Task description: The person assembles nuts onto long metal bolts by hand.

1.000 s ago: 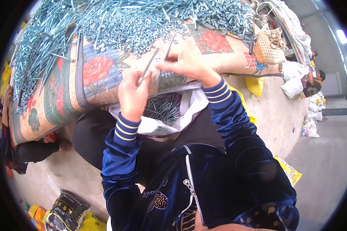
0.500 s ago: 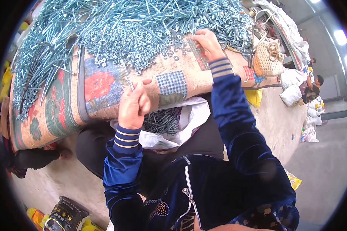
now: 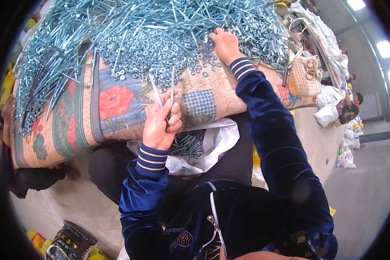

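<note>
My left hand [image 3: 159, 128] is closed around two thin metal rods [image 3: 173, 82], which stick up apart from each other above the patterned cloth. Farther right, my right hand [image 3: 226, 45] reaches into the near edge of the metal heap, where nuts and washers [image 3: 160, 54] meet short tubes [image 3: 258, 47]. Its fingertips are pressed together; whatever may be between them is hidden. Behind my left hand, a white sack [image 3: 226, 141] lies open on my lap with dark metal pieces [image 3: 188, 145] inside.
Long silvery rods [image 3: 65, 37] cover the far side of the work surface. A woven basket [image 3: 304, 76] sits at its right end, with white sacks [image 3: 328, 99] beyond. Another person's hand [image 3: 8, 108] shows at the left edge. A black bag [image 3: 69, 242] lies on the floor.
My left hand has shifted a little right, and two rods now show in it where one showed before. My right hand has moved slightly left and farther into the heap.
</note>
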`<control>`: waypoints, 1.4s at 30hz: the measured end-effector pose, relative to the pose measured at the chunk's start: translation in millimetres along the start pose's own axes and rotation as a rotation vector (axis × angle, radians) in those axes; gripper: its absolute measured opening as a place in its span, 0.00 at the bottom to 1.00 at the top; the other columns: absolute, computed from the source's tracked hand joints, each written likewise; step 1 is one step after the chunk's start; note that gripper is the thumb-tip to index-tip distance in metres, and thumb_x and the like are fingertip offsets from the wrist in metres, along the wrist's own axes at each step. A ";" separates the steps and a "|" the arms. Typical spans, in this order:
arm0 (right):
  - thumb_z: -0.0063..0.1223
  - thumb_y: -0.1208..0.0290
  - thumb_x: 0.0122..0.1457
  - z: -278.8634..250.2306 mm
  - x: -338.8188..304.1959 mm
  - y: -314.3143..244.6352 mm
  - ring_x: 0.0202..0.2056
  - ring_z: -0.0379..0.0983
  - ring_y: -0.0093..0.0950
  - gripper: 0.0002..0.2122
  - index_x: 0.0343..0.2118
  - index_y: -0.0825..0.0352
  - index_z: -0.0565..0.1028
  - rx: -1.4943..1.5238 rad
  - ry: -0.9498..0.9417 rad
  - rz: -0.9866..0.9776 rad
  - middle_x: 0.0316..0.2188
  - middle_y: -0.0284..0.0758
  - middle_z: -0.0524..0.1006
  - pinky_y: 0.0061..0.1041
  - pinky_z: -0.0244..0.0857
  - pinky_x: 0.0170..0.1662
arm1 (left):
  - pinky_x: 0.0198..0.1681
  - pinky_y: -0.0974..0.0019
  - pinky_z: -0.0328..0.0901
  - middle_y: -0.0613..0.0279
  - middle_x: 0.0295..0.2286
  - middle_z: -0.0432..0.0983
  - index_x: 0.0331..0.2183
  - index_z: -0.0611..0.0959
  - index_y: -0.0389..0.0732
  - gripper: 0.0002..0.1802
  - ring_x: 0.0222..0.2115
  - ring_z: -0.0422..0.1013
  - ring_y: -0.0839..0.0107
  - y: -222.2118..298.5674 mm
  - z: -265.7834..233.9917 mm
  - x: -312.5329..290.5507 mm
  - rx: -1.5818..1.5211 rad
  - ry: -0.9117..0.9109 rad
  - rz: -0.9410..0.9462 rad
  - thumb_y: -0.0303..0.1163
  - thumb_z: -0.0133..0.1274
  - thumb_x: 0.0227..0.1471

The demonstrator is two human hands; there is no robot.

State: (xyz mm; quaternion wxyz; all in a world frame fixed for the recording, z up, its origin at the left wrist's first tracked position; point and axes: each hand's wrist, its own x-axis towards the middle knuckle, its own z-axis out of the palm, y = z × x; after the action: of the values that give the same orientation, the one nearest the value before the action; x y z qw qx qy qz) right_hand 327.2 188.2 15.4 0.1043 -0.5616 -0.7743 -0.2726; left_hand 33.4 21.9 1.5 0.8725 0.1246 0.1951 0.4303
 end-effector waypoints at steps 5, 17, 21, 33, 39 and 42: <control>0.47 0.74 0.47 -7.2 6.8 1.4 0.26 0.73 0.32 0.04 0.26 0.59 0.73 -0.065 -0.068 -0.235 0.27 0.33 0.71 0.32 0.67 0.28 | 0.14 0.81 0.44 0.72 0.18 0.56 0.46 0.69 0.35 0.15 0.14 0.50 0.85 8.8 -4.2 -8.5 0.028 -0.022 0.046 0.29 0.43 0.57; 0.52 0.72 0.56 -144.6 -14.1 -89.3 0.31 0.73 0.19 0.08 0.36 0.69 0.75 1.597 -0.339 0.446 0.29 0.33 0.76 0.19 0.67 0.34 | 0.41 0.67 0.69 0.55 0.36 0.75 0.50 0.68 0.33 0.21 0.35 0.73 0.67 -5.5 8.0 5.6 0.274 0.102 0.373 0.35 0.44 0.58; 0.54 0.66 0.55 -105.0 25.7 -101.3 0.35 0.74 0.24 0.14 0.38 0.73 0.73 1.135 -0.136 0.116 0.32 0.36 0.76 0.22 0.68 0.37 | 0.30 0.71 0.68 0.61 0.29 0.74 0.47 0.69 0.35 0.17 0.26 0.72 0.71 6.7 -13.2 3.0 -0.039 -0.234 0.056 0.35 0.43 0.59; 0.55 0.63 0.43 -11.7 102.9 -78.6 0.42 0.70 0.34 0.17 0.38 0.63 0.75 -0.268 -0.403 -0.018 0.37 0.34 0.76 0.36 0.61 0.39 | 0.14 0.79 0.48 0.74 0.16 0.55 0.41 0.71 0.35 0.12 0.13 0.51 0.84 18.8 -1.8 -7.0 0.031 0.007 0.054 0.31 0.41 0.59; 0.48 0.72 0.47 -2.7 82.1 -89.1 0.25 0.75 0.33 0.05 0.22 0.61 0.77 -0.388 -0.159 -0.018 0.18 0.36 0.76 0.35 0.62 0.24 | 0.12 0.79 0.42 0.79 0.13 0.49 0.40 0.73 0.36 0.13 0.11 0.47 0.87 17.3 7.4 -12.9 0.213 0.094 0.058 0.35 0.45 0.57; 0.46 0.69 0.48 -9.3 73.6 -77.7 0.25 0.77 0.35 0.08 0.25 0.62 0.78 -0.172 -0.284 0.080 0.20 0.36 0.78 0.40 0.66 0.22 | 0.11 0.79 0.41 0.79 0.13 0.48 0.41 0.73 0.35 0.14 0.10 0.45 0.87 14.6 0.7 -10.4 0.202 0.023 0.004 0.35 0.43 0.58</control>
State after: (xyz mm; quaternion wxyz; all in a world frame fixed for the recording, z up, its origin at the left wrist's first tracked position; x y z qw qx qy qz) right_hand 228.3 225.9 33.9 -0.0436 -0.6316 -0.7322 -0.2513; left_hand 17.7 22.3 10.2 0.8524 0.2076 0.2472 0.4115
